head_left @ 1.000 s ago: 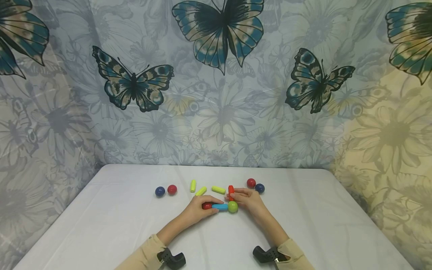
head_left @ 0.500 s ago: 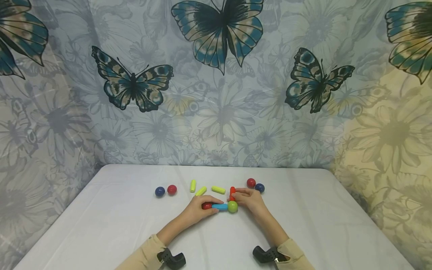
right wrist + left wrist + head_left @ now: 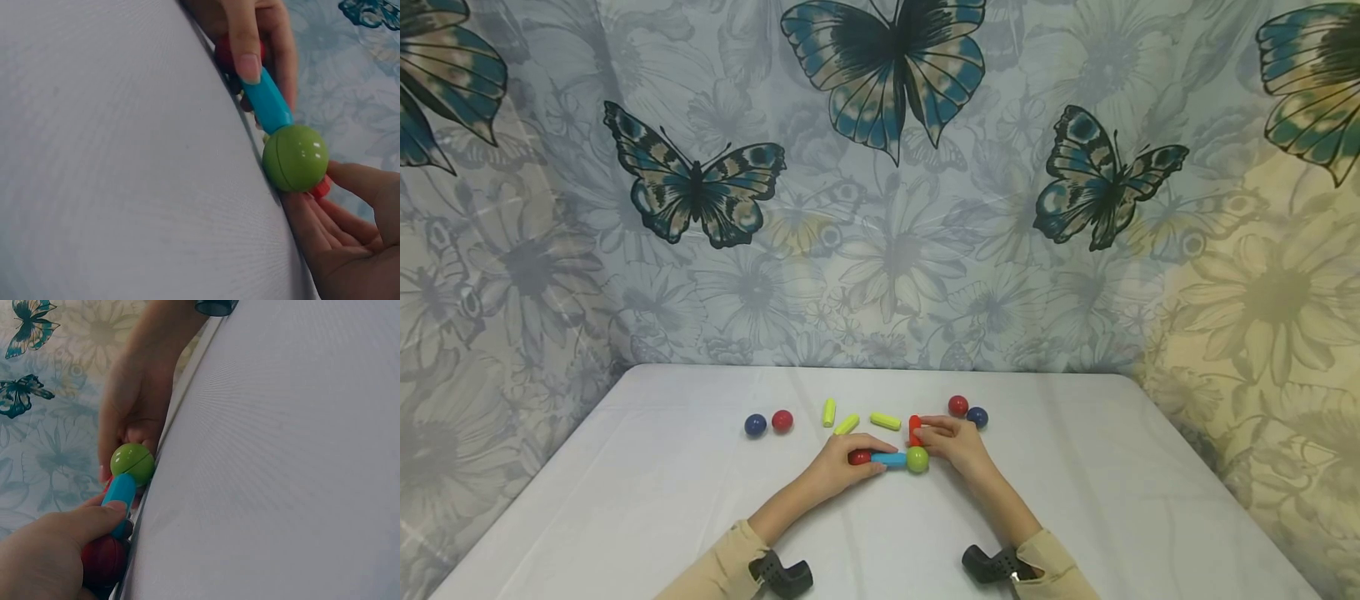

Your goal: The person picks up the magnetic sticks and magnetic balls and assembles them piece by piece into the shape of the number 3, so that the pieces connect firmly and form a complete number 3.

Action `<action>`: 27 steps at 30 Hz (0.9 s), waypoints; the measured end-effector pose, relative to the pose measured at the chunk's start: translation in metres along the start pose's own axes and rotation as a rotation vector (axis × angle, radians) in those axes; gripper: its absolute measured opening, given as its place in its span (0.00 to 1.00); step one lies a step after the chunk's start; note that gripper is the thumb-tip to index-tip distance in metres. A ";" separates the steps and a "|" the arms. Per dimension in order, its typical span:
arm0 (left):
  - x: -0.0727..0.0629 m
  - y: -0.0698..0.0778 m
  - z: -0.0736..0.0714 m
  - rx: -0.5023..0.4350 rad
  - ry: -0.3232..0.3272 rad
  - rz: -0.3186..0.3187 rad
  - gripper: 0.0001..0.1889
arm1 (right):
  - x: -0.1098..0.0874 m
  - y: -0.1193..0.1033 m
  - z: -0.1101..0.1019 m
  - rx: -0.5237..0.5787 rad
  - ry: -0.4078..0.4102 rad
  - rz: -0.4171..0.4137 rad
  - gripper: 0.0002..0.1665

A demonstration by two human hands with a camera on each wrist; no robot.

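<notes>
My left hand (image 3: 838,462) grips a blue rod (image 3: 891,460) together with the red ball (image 3: 860,457) at its left end; in the left wrist view the thumb lies along the blue rod (image 3: 120,490). At the rod's right end sits a green ball (image 3: 917,460), its seam line plain in the right wrist view. My right hand (image 3: 958,442) pinches a red rod (image 3: 914,429) that stands out from the far side of the green ball, at a right angle to the blue one. Behind the green ball (image 3: 295,158) most of the red rod is hidden in the right wrist view.
Beyond the hands lie several yellow-green rods (image 3: 886,422) on the white tabletop (image 3: 625,500). To the left are a blue ball (image 3: 756,426) and a red ball (image 3: 782,421). A second red ball (image 3: 958,406) and a dark blue ball (image 3: 977,417) lie just past the right hand.
The red rod in my right hand shifts slightly to the right, then a touch back left, against the green ball. My left hand and the blue rod stay still.
</notes>
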State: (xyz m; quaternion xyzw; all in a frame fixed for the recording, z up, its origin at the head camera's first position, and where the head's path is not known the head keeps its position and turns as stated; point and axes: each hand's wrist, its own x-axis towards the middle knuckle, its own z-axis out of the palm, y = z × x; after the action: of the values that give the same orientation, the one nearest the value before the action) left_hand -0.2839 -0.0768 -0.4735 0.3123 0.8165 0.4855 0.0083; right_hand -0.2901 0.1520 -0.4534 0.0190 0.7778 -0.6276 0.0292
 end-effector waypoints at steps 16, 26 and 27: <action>0.000 -0.002 0.001 -0.007 0.003 0.000 0.14 | 0.001 -0.001 -0.005 -0.002 0.052 -0.057 0.19; 0.000 -0.005 0.002 0.012 0.011 0.044 0.14 | 0.000 -0.004 -0.011 -0.014 0.073 -0.150 0.20; 0.000 -0.005 0.002 0.013 0.011 0.044 0.14 | 0.000 -0.005 -0.012 -0.007 0.078 -0.170 0.20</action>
State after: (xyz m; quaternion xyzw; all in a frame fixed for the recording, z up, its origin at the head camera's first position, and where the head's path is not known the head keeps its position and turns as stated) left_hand -0.2860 -0.0771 -0.4783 0.3276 0.8127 0.4818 -0.0088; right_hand -0.2910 0.1626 -0.4462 -0.0229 0.7793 -0.6239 -0.0547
